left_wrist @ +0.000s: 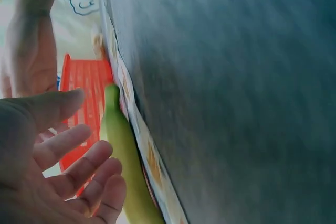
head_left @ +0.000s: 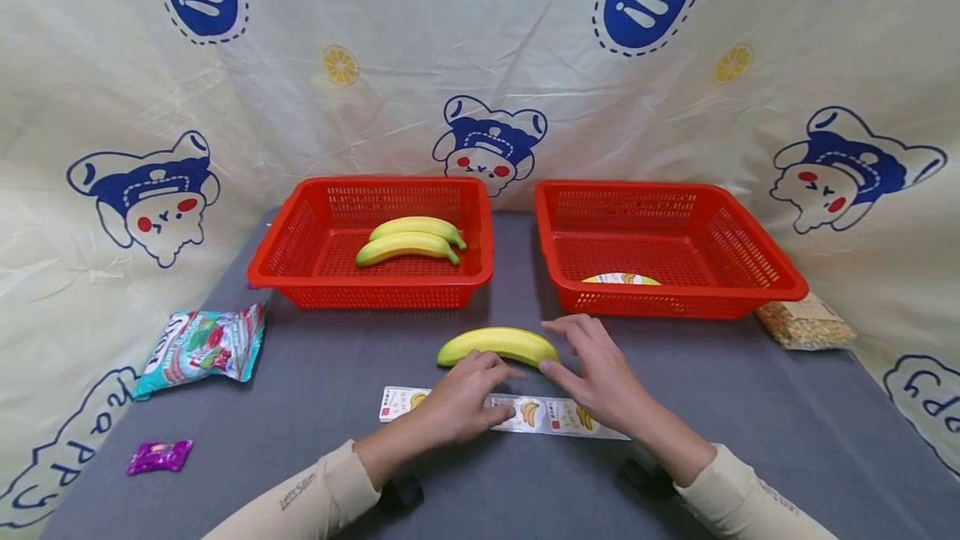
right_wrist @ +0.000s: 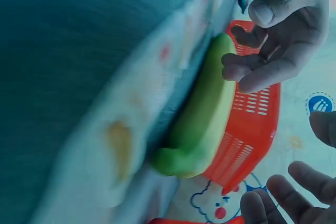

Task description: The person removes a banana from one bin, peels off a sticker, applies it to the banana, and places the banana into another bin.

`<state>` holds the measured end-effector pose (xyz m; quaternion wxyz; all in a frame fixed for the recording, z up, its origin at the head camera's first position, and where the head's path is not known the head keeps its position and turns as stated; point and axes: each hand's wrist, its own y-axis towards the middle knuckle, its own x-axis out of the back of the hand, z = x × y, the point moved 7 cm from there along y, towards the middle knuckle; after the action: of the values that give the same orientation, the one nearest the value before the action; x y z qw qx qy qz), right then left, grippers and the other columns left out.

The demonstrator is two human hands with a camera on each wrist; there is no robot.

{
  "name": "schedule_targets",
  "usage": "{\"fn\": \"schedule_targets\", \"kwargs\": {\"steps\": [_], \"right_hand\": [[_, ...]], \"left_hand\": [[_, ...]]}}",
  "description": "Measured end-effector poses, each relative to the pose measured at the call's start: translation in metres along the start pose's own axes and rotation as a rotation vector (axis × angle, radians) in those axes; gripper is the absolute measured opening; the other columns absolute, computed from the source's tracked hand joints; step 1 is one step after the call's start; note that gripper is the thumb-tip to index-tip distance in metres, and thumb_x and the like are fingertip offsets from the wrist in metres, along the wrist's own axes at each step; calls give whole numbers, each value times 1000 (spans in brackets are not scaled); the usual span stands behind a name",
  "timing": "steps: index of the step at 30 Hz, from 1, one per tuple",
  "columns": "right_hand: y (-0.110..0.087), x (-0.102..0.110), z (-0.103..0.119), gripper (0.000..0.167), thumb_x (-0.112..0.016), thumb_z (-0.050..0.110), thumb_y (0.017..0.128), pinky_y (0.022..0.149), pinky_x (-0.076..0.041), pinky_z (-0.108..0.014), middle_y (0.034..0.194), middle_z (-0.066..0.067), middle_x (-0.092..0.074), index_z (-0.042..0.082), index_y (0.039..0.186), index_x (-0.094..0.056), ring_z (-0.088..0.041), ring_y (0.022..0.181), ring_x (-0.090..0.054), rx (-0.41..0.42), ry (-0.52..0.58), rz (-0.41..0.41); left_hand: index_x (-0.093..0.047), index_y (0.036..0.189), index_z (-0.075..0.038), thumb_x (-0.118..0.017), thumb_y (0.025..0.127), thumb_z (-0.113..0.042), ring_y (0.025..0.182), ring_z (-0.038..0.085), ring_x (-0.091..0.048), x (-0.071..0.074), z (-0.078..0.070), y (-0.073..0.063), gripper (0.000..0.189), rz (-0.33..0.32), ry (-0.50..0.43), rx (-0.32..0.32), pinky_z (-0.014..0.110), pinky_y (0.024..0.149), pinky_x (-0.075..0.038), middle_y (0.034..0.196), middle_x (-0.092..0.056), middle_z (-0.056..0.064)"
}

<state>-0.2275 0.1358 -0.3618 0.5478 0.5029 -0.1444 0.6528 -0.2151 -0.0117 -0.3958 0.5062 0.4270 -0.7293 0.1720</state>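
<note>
A yellow banana (head_left: 498, 342) with a greenish tip lies on the grey cloth, and in the head view both hands are close around it. My left hand (head_left: 468, 394) hovers near its left part, fingers loosely bent and holding nothing. At the banana's right end is my right hand (head_left: 600, 369), fingers spread; whether it touches the peel I cannot tell. Under and between the hands stretches a strip of banana-picture stickers (head_left: 555, 417), partly covered by the left hand. The left wrist view shows the banana (left_wrist: 126, 166) just beyond relaxed left fingers (left_wrist: 97, 156).
Two bananas (head_left: 408, 246) lie in the left red basket (head_left: 375, 297). The right red basket (head_left: 675, 305) holds something yellow-edged with a white label (head_left: 621, 279), mostly hidden. Around the sides are a teal snack bag (head_left: 206, 346), a purple packet (head_left: 160, 457) and a bag of yellowish grains (head_left: 806, 323).
</note>
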Motion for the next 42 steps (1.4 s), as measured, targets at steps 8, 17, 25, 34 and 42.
{"fn": "schedule_targets", "kwargs": {"steps": [8,17,25,34,42], "right_hand": [[-31,-4,-22,39,-79,19,74,70,-42,-26,96,0,-60,11,110,-66,-12,87,-49,-43,-45,88],[-48,-15,-45,29,-78,22,75,64,-38,-20,89,7,-54,16,101,-67,-6,78,-47,-119,2,259],[-50,-22,-55,38,-79,27,74,64,-32,-19,86,8,-48,19,109,-67,-6,79,-42,-181,-49,368],[-53,-21,-55,35,-79,27,73,66,-34,-19,87,11,-47,21,106,-71,-4,82,-43,-132,-155,364],[-54,-22,-54,24,-79,25,73,66,-35,-20,89,11,-48,28,93,-66,-5,82,-42,-134,-138,364]], "left_hand": [[-69,113,-20,-71,81,-25,95,10,-49,-16,-9,6,32,41,-42,-37,22,83,-41,100,-61,-3],[-73,106,-22,-72,79,-22,91,8,-43,-32,-8,8,27,89,-77,-29,17,79,-36,97,-58,-5],[-73,106,-23,-74,77,-22,90,6,-41,-37,-9,8,29,104,-55,-12,15,79,-34,98,-55,-7],[-73,106,-22,-75,77,-21,88,5,-40,-37,-11,5,29,90,-62,-4,14,76,-33,96,-54,-7],[-73,105,-23,-75,77,-21,88,5,-40,-38,-9,5,28,100,-81,16,14,75,-33,96,-54,-7]]}}
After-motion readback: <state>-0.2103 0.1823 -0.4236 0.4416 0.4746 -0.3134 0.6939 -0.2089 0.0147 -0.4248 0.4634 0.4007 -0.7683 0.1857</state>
